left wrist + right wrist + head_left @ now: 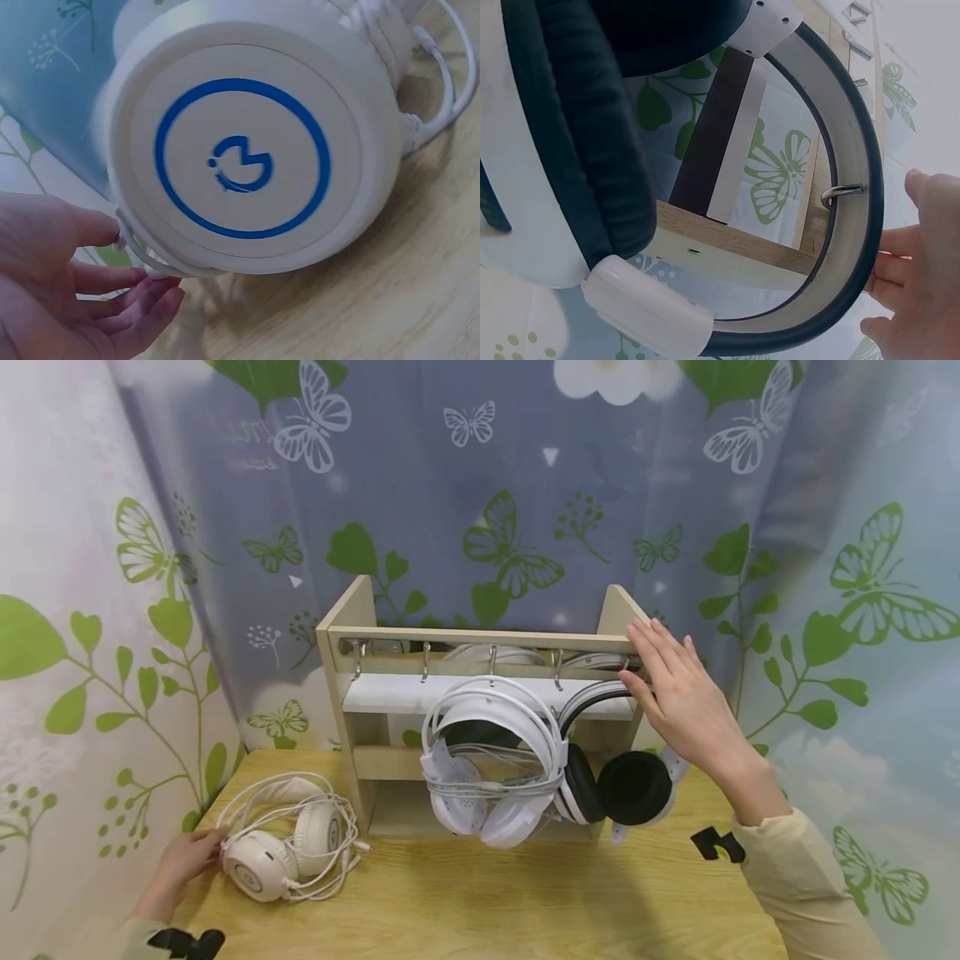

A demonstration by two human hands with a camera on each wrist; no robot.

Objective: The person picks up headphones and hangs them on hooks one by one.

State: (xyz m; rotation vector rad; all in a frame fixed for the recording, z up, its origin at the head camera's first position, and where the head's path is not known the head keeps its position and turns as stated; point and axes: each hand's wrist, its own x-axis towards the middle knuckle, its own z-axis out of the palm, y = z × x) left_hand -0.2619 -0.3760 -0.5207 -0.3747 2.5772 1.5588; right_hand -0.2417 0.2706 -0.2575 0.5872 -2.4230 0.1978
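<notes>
At the left of the table lies a pair of white headphones with its cable wound about it. My left hand pinches its outer edge between thumb and fingers. In the left wrist view the ear cup bears a blue ring and logo. My right hand rests with extended fingers on the top right corner of a wooden rack. Below that hand, black-and-white headphones hang by their headband from a metal hook. Other white headphones, cable wrapped around them, hang at the rack's middle.
Several metal hooks line the rack's front bar, those on the left bearing nothing. Behind the bar, more headbands show partly. A wood-grain table carries the rack, and patterned curtains enclose the back and sides.
</notes>
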